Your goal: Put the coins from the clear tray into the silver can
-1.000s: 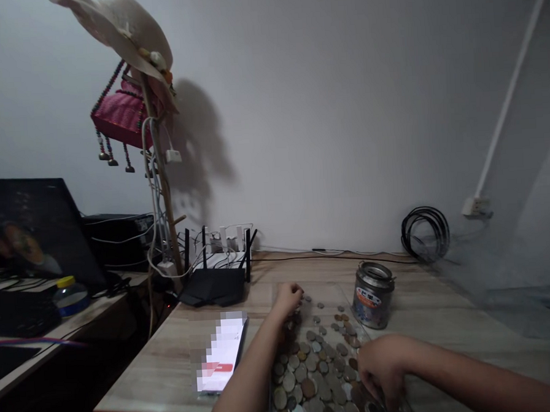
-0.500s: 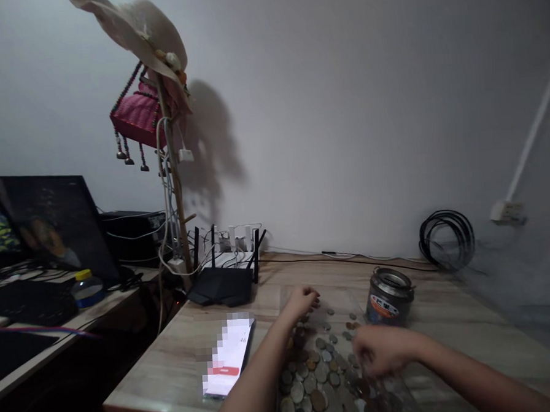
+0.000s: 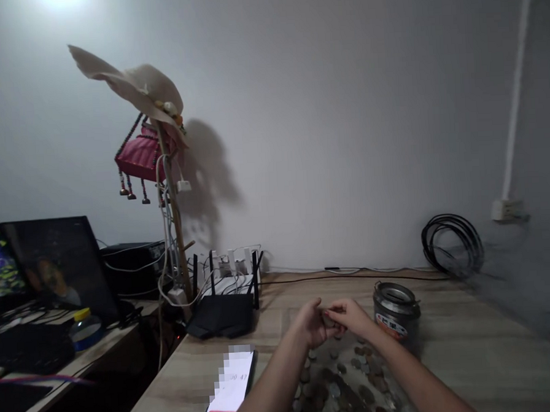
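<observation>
Many loose coins (image 3: 334, 390) lie spread over a clear sheet on the wooden table, partly under my forearms. Above the far end of the coins my two hands meet. My left hand (image 3: 313, 327) is cupped, its thumb apart from its curved fingers, and I see nothing clearly held in it. Reaching into that cup, my right hand (image 3: 352, 317) has its thumb and fingertips pinched together. Whatever sits in the pinch is too small to make out. Just right of my right hand stands a dark metal can (image 3: 395, 313) with a slotted lid and a colourful label.
A phone (image 3: 233, 380) with a lit timer screen lies left of my left forearm. Behind it sits a black router (image 3: 223, 313) with cables. The hat stand (image 3: 177, 223) carries a hat and pink bag. Coiled black cable (image 3: 452, 246) rests by the wall.
My right hand has moved up and left from the coins near the can to meet my left hand. My left hand has turned and opened into a cup. The view has tilted up.
</observation>
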Tool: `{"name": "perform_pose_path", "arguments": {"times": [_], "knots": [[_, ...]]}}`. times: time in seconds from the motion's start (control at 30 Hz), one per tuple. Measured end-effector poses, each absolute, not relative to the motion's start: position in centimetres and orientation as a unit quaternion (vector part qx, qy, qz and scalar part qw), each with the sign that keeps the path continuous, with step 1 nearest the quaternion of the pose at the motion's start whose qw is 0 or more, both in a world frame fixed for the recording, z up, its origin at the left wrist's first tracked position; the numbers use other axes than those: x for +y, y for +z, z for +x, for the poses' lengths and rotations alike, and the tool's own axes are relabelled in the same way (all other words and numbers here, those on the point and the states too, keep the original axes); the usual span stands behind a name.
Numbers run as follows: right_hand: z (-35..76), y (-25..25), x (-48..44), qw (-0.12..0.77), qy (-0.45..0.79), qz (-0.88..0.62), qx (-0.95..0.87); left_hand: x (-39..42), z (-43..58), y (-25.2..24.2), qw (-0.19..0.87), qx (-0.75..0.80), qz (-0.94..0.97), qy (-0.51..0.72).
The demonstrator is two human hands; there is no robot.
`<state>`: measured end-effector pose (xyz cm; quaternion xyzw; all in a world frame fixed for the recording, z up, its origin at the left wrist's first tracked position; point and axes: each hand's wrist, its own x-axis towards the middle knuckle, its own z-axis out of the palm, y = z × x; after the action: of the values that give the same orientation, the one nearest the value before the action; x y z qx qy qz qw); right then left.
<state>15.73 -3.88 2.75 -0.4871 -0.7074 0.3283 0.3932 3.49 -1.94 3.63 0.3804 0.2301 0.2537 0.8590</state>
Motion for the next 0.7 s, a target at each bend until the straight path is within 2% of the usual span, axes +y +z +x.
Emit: {"name": "perform_pose_path", "arguments": {"times": [0.2,0.37,0.47,0.6,0.7], "knots": [[15.2,2.3,-4.9,0.416,0.149,-0.492,-0.750,-2.8,3.2,2.1,0.861,0.244,0.316,0.317],[15.1,2.5,-6.0,0.392,0.058,-0.551,-0.735,-2.5,3.2,1.5,0.875,0.236,0.321,0.275],[15.9,3.8,-7.1,0.422,-0.031,-0.555,-0.716,-2.2,2.8,1.5,0.880,0.234,0.323,0.258],[19.4,6.6,-8.6,0.477,-0.187,-0.590,-0.624,-2.3,2.5,1.7,0.868,0.262,0.327,0.267],[23.0,7.9,-9.0,0.454,-0.241,-0.687,-0.513,-2.4,2.6,1.8,0.848,0.281,0.342,0.292]]}}
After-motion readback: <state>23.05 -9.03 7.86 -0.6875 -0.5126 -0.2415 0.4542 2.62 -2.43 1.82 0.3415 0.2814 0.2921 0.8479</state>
